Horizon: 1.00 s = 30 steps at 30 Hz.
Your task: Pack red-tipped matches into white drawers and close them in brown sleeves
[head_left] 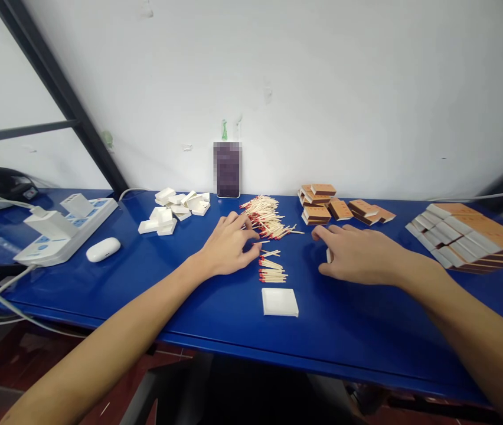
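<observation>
My left hand (229, 243) rests on the blue table (189, 307), its fingers curled and touching loose matches at the near edge of a big pile of red-tipped matches (265, 217). A small neat row of matches (271, 270) lies just right of that hand. My right hand (358, 252) lies palm down with fingers bent over a small white piece (329, 255), which shows only at the thumb side. A white matchbox tray (280, 301) sits upside down near the front edge, between my hands.
White inner trays (176, 210) are heaped at the back left. Brown matchbox sleeves (335, 206) lie at the back, with larger stacked packs (468, 235) at the right. A power strip (63, 227), a white earbud case (103, 249) and a phone (227, 170) against the wall are also there.
</observation>
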Tool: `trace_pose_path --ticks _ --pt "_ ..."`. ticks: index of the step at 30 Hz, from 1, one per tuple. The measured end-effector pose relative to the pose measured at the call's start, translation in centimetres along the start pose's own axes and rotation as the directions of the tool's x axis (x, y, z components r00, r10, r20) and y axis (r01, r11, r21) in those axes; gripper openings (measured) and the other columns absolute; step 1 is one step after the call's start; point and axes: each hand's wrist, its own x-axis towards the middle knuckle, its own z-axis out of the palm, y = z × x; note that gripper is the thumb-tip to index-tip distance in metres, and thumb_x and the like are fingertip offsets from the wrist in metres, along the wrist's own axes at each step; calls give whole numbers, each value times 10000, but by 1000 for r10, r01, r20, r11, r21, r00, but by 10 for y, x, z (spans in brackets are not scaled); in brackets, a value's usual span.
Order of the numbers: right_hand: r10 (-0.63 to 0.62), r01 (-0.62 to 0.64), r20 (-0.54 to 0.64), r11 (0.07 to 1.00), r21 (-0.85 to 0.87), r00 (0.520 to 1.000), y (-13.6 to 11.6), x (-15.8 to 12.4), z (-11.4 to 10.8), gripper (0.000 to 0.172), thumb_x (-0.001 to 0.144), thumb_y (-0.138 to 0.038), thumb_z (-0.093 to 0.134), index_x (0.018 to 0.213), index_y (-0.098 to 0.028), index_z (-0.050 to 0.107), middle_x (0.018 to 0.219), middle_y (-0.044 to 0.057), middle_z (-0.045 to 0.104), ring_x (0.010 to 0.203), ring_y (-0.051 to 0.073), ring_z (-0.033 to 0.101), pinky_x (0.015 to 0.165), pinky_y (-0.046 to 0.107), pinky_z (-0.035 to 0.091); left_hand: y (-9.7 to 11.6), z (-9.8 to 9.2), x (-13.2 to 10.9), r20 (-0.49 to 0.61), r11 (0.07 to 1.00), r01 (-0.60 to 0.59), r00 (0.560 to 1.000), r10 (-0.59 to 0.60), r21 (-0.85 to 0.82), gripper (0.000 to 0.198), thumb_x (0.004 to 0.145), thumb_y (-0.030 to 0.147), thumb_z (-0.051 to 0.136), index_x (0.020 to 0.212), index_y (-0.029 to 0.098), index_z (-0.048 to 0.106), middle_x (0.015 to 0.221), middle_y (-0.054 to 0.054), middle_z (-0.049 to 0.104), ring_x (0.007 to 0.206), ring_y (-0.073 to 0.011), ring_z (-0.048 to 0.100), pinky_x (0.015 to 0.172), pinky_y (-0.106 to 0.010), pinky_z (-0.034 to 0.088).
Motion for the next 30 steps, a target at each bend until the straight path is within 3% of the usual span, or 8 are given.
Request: trace_pose_path --ticks 3,9,12,15,21,25,30 --pt "-46 45 9 999 9 999 3 1 1 421 754 -278 552 1163 -183 539 1054 125 688 956 311 632 691 374 443 4 -2 -1 68 1000 -24 997 24 -13 350 928 414 503 1043 185 742 1073 -94 579 1027 -265 465 891 -438 399" --pt "-152 146 -217 988 -41 964 -9 8 9 410 771 -210 527 1177 -152 542 1123 147 662 1026 322 606 773 404 459 10 -6 -4 137 992 -71 987 85 -107 326 916 388 528 1131 226 712 1105 -87 558 1065 -264 461 955 -459 363" --pt "-231 243 -360 970 -12 904 -20 10 10 338 808 -185 518 1140 -155 575 1100 139 648 1044 314 582 858 428 454 12 -7 -4 158 984 -93 981 116 -151 307 915 379 539 1131 239 706 1100 -80 563 1057 -259 464 938 -446 362" --pt "-307 395 -441 911 121 843 -35 11 12 264 884 -153 459 1104 -177 604 1064 111 635 1010 263 584 898 407 459 9 -8 -4 134 978 -113 981 137 -176 302 933 345 505 1137 229 694 1084 -71 577 1029 -243 475 918 -422 365" --pt "-321 493 -429 780 385 844 -52 13 25 262 988 -222 396 1086 -180 636 1060 100 611 977 212 594 893 367 480 -24 -9 -4 -31 998 -50 998 49 -25 326 917 164 441 1131 205 683 1036 -68 586 975 -228 475 877 -391 367" --pt "-344 503 -393 741 444 853 -51 15 28 308 1010 -260 369 1001 -195 670 980 79 598 914 201 578 849 366 478 -41 -12 -8 22 998 -60 998 59 18 298 914 180 484 1103 246 705 1053 -61 564 983 -223 476 892 -388 359" --pt "-355 518 -389 699 494 850 -53 13 25 299 998 -239 387 981 -197 682 950 74 587 918 197 565 846 360 466 -37 -14 -8 106 997 -71 992 66 44 246 936 297 522 1056 257 732 1066 -63 567 999 -234 472 884 -393 355"
